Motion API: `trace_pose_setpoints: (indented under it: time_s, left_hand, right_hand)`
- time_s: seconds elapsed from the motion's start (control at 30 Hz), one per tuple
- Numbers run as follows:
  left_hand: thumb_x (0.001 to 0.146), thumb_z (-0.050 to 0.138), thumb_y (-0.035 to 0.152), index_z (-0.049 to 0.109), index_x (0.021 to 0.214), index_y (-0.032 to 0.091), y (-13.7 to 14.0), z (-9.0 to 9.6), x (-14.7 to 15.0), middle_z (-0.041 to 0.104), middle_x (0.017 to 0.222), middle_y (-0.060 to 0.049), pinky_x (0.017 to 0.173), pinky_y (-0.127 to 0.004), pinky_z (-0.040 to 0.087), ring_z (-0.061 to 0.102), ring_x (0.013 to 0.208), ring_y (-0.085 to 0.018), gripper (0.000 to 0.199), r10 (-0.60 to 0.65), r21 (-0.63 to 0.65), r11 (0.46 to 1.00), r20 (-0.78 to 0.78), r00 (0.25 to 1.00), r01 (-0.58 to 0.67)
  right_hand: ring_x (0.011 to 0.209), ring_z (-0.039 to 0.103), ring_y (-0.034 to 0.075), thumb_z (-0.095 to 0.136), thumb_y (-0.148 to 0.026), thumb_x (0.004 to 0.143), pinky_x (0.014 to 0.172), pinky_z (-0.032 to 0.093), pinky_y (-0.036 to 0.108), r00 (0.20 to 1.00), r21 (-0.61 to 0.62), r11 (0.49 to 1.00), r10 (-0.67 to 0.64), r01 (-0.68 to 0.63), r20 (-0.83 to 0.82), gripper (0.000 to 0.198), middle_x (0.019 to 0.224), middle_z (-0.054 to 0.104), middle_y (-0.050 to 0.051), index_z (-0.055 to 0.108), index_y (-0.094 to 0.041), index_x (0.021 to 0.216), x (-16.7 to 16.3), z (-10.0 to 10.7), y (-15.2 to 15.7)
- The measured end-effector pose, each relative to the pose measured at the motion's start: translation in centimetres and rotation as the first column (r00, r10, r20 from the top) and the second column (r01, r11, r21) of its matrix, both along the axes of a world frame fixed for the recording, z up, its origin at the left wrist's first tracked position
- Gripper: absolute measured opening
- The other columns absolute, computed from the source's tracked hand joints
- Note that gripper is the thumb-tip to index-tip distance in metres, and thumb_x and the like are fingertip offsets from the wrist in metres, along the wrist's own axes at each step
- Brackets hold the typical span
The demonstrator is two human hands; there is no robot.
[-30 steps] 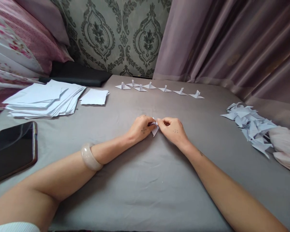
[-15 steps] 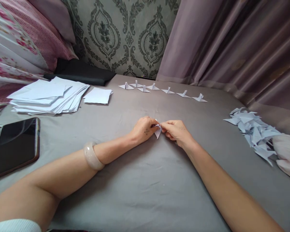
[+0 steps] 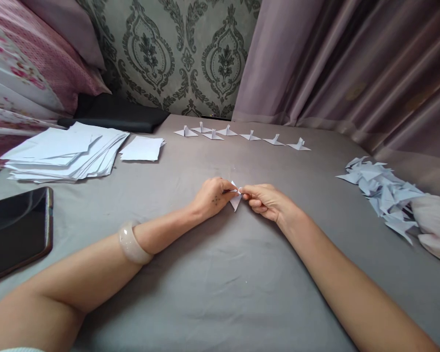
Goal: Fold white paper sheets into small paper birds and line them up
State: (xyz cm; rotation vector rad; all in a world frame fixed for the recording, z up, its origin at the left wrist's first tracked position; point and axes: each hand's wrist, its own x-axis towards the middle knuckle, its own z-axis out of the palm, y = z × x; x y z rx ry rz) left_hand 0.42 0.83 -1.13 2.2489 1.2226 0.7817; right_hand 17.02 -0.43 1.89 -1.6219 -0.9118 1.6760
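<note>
A small white folded paper crane (image 3: pixel 235 202) is held between my two hands above the grey cloth (image 3: pixel 205 283). My left hand (image 3: pixel 213 198) pinches it from the left, thumb and fingers closed on its middle. From the right, the thumb and forefinger of my right hand (image 3: pixel 266 200) pinch its upper part, the other fingers curled in. One pointed wing hangs toward me and another tip shows above my left fingers. The fingers hide the rest of the paper.
Several folded paper pieces (image 3: pixel 250 136) stand in a row at the back. Paper stacks (image 3: pixel 69 149) and a small square stack (image 3: pixel 142 148) lie at left, with a phone (image 3: pixel 18 230) nearer. A heap of folded paper cranes (image 3: pixel 383 190) lies at right, beside pale fabric (image 3: pixel 434 220).
The view has shifted slightly. Both hands still pinch the paper; my right hand has drawn a little to the right, and more of the paper shows between the hands.
</note>
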Motion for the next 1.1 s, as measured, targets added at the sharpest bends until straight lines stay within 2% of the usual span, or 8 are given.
trace_pose_setpoints:
  time_s: [0.07,0.23,0.63,1.1]
  left_hand:
    - [0.084,0.058,0.023,0.075,0.086,0.019,0.01,-0.14,-0.04,0.071,0.081,-0.003,0.067,-0.022,0.045,0.062,0.072,-0.014,0.017,-0.008,-0.002,1.000,0.013,1.000,0.008]
    - [0.084,0.056,0.025,0.075,0.085,0.019,0.06,-0.37,-0.07,0.071,0.081,-0.003,0.066,-0.022,0.045,0.061,0.071,-0.014,0.019,-0.009,-0.024,1.000,0.038,0.999,0.010]
    - [0.083,0.059,0.031,0.075,0.082,0.020,-0.08,-0.16,0.07,0.070,0.077,-0.002,0.063,-0.022,0.044,0.059,0.067,-0.013,0.020,0.023,-0.091,0.996,0.091,0.996,-0.015]
    - [0.080,0.060,0.032,0.076,0.079,0.019,-0.01,-0.38,0.21,0.071,0.077,-0.001,0.064,-0.021,0.046,0.062,0.071,-0.014,0.020,0.035,-0.161,0.987,0.174,0.984,-0.006]
  right_hand:
    - [0.033,0.029,-0.002,0.059,-0.012,0.074,0.028,0.014,0.012,1.000,-0.030,0.999,0.018,-0.018,-0.021,0.014,0.054,0.048,-0.004,0.054,-0.012,0.061,0.14,-0.01,0.10]
    - [0.034,0.032,-0.001,0.065,-0.014,0.071,0.027,0.014,0.013,0.993,0.054,0.998,0.021,-0.027,0.114,0.015,0.055,0.051,-0.004,0.054,-0.013,0.061,0.30,-0.43,0.28]
    - [0.035,0.030,-0.001,0.066,-0.016,0.071,0.028,0.014,0.013,0.997,0.024,0.998,0.053,-0.055,0.064,0.011,0.061,0.057,-0.001,0.056,-0.012,0.066,0.75,-0.43,0.43]
    - [0.034,0.030,0.000,0.059,-0.016,0.069,0.028,0.014,0.014,0.988,0.030,0.997,0.070,-0.074,0.135,0.008,0.053,0.052,-0.003,0.056,-0.013,0.063,0.97,-0.32,0.53]
